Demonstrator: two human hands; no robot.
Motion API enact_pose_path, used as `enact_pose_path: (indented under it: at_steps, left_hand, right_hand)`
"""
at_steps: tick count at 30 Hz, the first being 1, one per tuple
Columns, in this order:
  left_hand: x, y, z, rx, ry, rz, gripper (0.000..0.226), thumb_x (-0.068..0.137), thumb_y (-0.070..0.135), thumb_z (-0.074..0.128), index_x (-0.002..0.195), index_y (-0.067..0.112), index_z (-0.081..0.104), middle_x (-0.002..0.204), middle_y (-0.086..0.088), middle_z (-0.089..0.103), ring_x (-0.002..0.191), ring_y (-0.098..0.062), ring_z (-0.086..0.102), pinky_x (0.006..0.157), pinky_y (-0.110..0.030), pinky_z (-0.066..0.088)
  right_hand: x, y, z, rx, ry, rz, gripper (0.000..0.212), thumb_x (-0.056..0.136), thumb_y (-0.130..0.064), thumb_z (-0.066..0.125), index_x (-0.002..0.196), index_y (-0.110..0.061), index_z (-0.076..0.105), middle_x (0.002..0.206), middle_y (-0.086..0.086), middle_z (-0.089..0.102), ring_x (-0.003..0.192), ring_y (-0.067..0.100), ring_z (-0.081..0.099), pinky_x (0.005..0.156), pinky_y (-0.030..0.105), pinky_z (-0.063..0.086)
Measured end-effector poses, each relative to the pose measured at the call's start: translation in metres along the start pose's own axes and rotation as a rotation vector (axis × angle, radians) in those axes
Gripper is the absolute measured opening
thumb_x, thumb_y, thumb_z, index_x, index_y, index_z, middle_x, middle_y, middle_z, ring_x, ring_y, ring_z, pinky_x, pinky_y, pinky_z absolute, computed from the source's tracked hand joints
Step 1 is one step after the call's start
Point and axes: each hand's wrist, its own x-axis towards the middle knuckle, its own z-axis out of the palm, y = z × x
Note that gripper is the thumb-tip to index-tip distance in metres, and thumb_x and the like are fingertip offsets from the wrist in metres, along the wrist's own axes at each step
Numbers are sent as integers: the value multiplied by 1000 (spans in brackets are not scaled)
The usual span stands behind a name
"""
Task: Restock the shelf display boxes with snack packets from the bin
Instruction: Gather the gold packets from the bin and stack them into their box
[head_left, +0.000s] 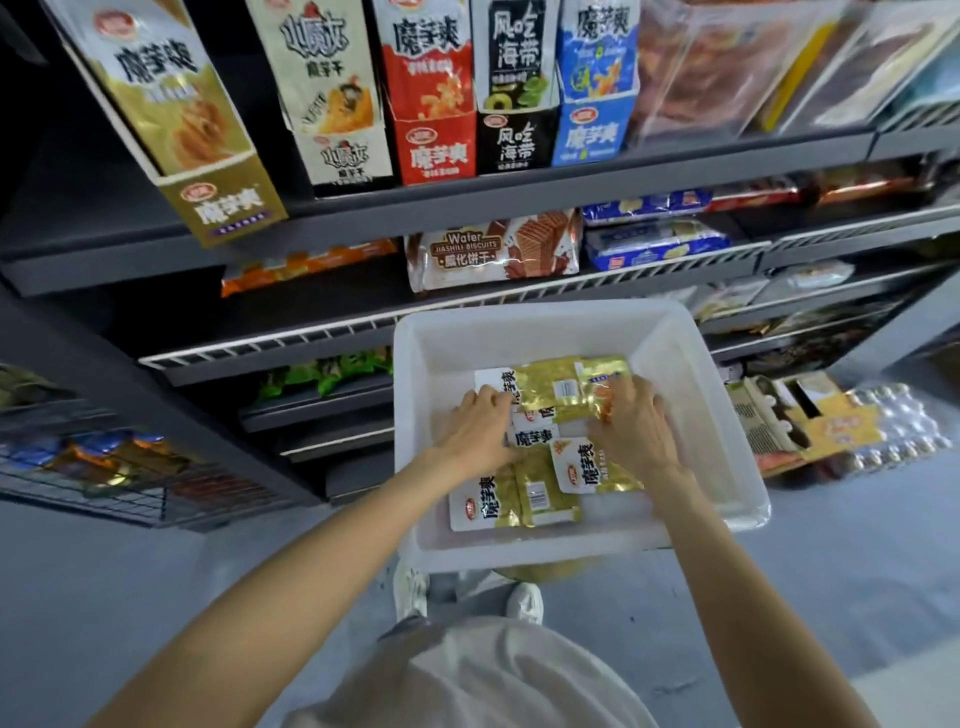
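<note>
A white plastic bin (675, 358) stands in front of the shelves and holds several gold and white snack packets (540, 499). Both my hands are inside it. My left hand (475, 431) lies on the left side of the pile, fingers curled over the edge of a packet. My right hand (631, 428) lies on the right side, fingers curled onto a gold packet (556, 387) at the back of the pile. On the top shelf stands a row of display boxes; the gold display box (208, 171) at the left matches the packets.
Red (434, 130), black (511, 130) and blue (592, 130) display boxes stand beside the gold one. Wafer biscuit bags (493, 252) lie on the shelf below. Cartons and a pack of bottles (893, 421) sit on the floor at the right. A wire basket (104, 467) juts out at the left.
</note>
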Motion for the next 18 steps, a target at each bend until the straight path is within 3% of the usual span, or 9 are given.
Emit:
enact_pose_path:
  at_steps: [4, 6, 8, 10, 14, 18]
  left_hand:
    - [25, -3, 7, -10, 133, -42, 78, 86, 45, 62, 146, 14, 23, 151, -9, 22, 137, -27, 25, 108, -41, 31]
    - [36, -3, 10, -6, 143, -15, 81, 86, 46, 61, 148, 16, 20, 153, -6, 19, 139, -25, 22, 112, -41, 28]
    - [42, 3, 13, 40, 114, 18, 82, 86, 50, 59, 149, 17, 18, 155, -5, 18, 140, -25, 21, 113, -42, 26]
    - [46, 10, 18, 91, 93, 18, 78, 86, 52, 57, 147, 18, 23, 151, -7, 25, 137, -26, 27, 112, -43, 27]
    - [46, 9, 15, 159, 54, 2, 74, 85, 46, 62, 145, 19, 28, 141, -8, 35, 128, -26, 35, 105, -40, 35]
    - [39, -1, 3, 174, -112, -18, 85, 83, 42, 66, 149, 27, 15, 146, -9, 24, 130, -29, 27, 101, -44, 37]
  right_hand:
    - [12, -3, 5, -37, -142, -35, 62, 87, -31, 64, 137, -11, 33, 142, 15, 34, 126, 31, 40, 103, 40, 40]
    - [10, -4, 6, -126, -150, -111, 56, 85, -20, 63, 135, -17, 38, 142, 9, 35, 123, 26, 45, 99, 35, 44]
    - [6, -2, 7, -116, -134, -157, 49, 86, -15, 61, 131, -22, 46, 139, 4, 39, 117, 22, 50, 93, 33, 49]
    - [4, 1, 7, -59, -121, -174, 42, 87, -24, 63, 126, -23, 50, 136, 3, 42, 115, 22, 52, 94, 34, 48]
    - [2, 6, 7, -171, -125, -174, 53, 85, -38, 63, 133, -26, 41, 134, 13, 39, 119, 28, 44, 103, 39, 36]
    - [3, 4, 11, -231, -166, -145, 57, 87, -38, 62, 136, -31, 33, 116, 18, 48, 105, 28, 48, 94, 39, 41]
